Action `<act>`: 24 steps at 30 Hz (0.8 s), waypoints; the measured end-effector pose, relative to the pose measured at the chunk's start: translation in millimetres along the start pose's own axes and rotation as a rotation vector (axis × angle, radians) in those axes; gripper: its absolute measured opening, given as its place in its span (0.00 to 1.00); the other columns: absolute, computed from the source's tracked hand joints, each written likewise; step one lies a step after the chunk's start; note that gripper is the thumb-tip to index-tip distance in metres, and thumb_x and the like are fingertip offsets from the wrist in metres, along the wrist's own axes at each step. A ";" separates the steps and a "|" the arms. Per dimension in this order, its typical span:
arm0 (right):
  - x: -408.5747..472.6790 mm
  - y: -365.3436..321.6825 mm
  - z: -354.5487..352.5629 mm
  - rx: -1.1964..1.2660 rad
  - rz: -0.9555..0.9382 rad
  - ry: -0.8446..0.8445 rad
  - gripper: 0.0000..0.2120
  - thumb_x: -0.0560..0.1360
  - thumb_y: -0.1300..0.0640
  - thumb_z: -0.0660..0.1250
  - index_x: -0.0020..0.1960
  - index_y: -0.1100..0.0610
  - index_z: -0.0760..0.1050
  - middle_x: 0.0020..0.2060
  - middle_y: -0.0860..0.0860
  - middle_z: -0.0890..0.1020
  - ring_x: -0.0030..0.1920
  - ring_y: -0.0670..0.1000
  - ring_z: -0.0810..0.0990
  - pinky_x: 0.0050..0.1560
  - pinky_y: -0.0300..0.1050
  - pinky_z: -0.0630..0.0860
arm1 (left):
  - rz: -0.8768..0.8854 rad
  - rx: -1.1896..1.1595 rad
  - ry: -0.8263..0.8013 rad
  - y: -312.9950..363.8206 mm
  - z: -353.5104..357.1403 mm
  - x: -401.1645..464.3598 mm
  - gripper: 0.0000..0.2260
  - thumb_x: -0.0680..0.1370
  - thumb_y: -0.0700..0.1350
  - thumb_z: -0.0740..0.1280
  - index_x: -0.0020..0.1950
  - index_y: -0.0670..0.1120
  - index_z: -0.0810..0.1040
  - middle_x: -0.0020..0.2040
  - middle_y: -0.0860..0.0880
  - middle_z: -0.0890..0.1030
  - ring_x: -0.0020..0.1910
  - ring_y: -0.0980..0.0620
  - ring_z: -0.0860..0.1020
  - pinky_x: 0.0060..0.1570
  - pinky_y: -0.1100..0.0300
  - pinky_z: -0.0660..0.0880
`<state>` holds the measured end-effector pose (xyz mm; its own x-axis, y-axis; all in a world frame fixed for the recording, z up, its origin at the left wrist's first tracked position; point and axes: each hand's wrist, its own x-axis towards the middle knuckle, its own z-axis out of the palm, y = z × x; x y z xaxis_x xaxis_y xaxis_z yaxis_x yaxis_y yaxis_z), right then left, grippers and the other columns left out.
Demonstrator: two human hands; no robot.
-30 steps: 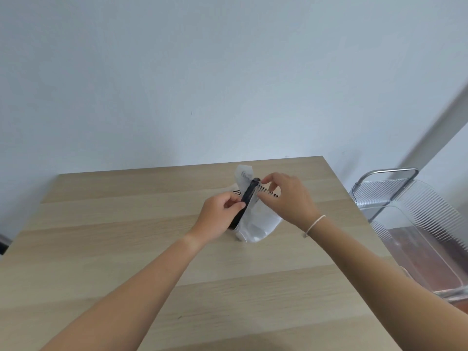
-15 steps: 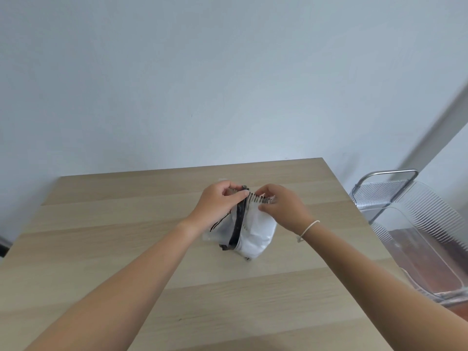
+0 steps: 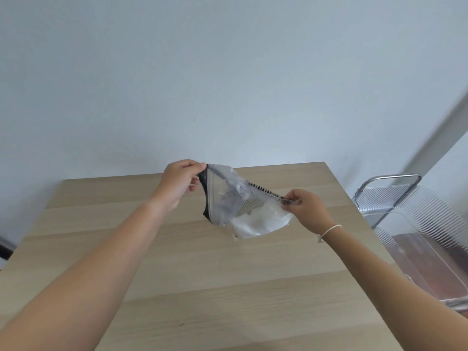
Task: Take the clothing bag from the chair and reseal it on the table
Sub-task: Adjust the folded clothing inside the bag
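Appears to be a plain domestic room, sparsely furnished. Light wood-grain table [image 3: 228, 287] set against a bare, pale wall [image 3: 228, 72] at the far side. Clear ribbed plastic chair [image 3: 425, 224] with a metal frame standing just right of the table. Reddish floor visible through the chair's seat. No equipment or signage marking a workplace.

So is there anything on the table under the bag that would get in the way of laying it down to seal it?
Nothing visible: both hands hold the clothing bag above bare table.
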<state>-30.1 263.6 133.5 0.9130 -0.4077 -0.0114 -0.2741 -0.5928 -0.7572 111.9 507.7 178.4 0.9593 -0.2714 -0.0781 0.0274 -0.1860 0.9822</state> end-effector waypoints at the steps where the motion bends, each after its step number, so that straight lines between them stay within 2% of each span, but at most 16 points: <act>1: 1.1 2.9 -3.5 0.021 0.008 0.013 0.06 0.71 0.61 0.69 0.38 0.54 0.74 0.33 0.45 0.77 0.37 0.48 0.74 0.35 0.38 0.67 | -0.015 -0.019 0.016 0.2 -5.3 2.6 0.09 0.74 0.45 0.68 0.34 0.46 0.77 0.32 0.49 0.74 0.30 0.53 0.72 0.33 0.60 0.71; 5: 5.8 6.1 -10.6 0.053 0.009 0.016 0.12 0.70 0.61 0.70 0.32 0.50 0.72 0.30 0.44 0.75 0.32 0.43 0.71 0.32 0.38 0.64 | -0.037 -0.070 0.021 -2.1 -10.1 6.7 0.08 0.74 0.45 0.68 0.34 0.47 0.76 0.33 0.49 0.74 0.30 0.54 0.72 0.31 0.63 0.73; 8: 8.0 8.5 -10.8 0.071 0.025 0.011 0.11 0.70 0.62 0.70 0.33 0.52 0.73 0.29 0.45 0.75 0.32 0.45 0.71 0.32 0.40 0.64 | -0.012 -0.111 0.002 -2.0 -3.6 4.8 0.08 0.75 0.44 0.68 0.35 0.47 0.76 0.34 0.49 0.75 0.30 0.54 0.72 0.32 0.63 0.74; 12: 6.9 9.0 -10.2 0.051 0.055 -0.057 0.03 0.70 0.61 0.69 0.41 0.56 0.76 0.36 0.47 0.78 0.41 0.50 0.75 0.36 0.39 0.68 | 0.075 -0.088 -0.121 5.5 4.0 -0.7 0.08 0.75 0.46 0.67 0.37 0.47 0.79 0.34 0.51 0.78 0.32 0.55 0.74 0.35 0.63 0.76; 16: 0.8 -12.3 -1.1 0.112 -0.025 -0.158 0.17 0.69 0.54 0.71 0.57 0.48 0.73 0.52 0.46 0.78 0.52 0.47 0.74 0.49 0.41 0.68 | 0.195 0.068 -0.251 21.6 17.4 -8.2 0.07 0.74 0.49 0.68 0.36 0.52 0.81 0.36 0.56 0.81 0.37 0.58 0.78 0.39 0.65 0.76; 19: -0.8 -38.0 8.7 0.167 -0.122 -0.144 0.23 0.68 0.49 0.72 0.61 0.46 0.71 0.55 0.44 0.76 0.54 0.46 0.73 0.51 0.40 0.68 | 0.243 0.159 -0.274 29.2 31.2 -14.3 0.06 0.72 0.51 0.69 0.38 0.51 0.82 0.39 0.51 0.82 0.40 0.56 0.77 0.44 0.60 0.75; 22: 1.5 -58.2 17.1 0.229 -0.151 -0.132 0.18 0.69 0.49 0.70 0.58 0.48 0.74 0.53 0.44 0.78 0.52 0.45 0.76 0.48 0.37 0.71 | 0.285 0.190 -0.288 34.8 37.5 -19.1 0.06 0.72 0.51 0.70 0.39 0.50 0.82 0.37 0.53 0.81 0.36 0.58 0.76 0.42 0.62 0.73; 24: 2.1 -66.5 21.3 0.279 -0.141 -0.094 0.10 0.71 0.51 0.69 0.51 0.52 0.77 0.45 0.46 0.81 0.44 0.45 0.78 0.43 0.35 0.72 | 0.309 0.178 -0.288 37.6 35.6 -19.7 0.06 0.72 0.50 0.69 0.38 0.50 0.81 0.36 0.53 0.80 0.35 0.58 0.75 0.41 0.63 0.72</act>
<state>-3.6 317.0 170.0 0.9637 -0.2612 0.0556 -0.0616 -0.4203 -0.9053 84.0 472.4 210.7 0.7967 -0.5868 0.1449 -0.3206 -0.2070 0.9243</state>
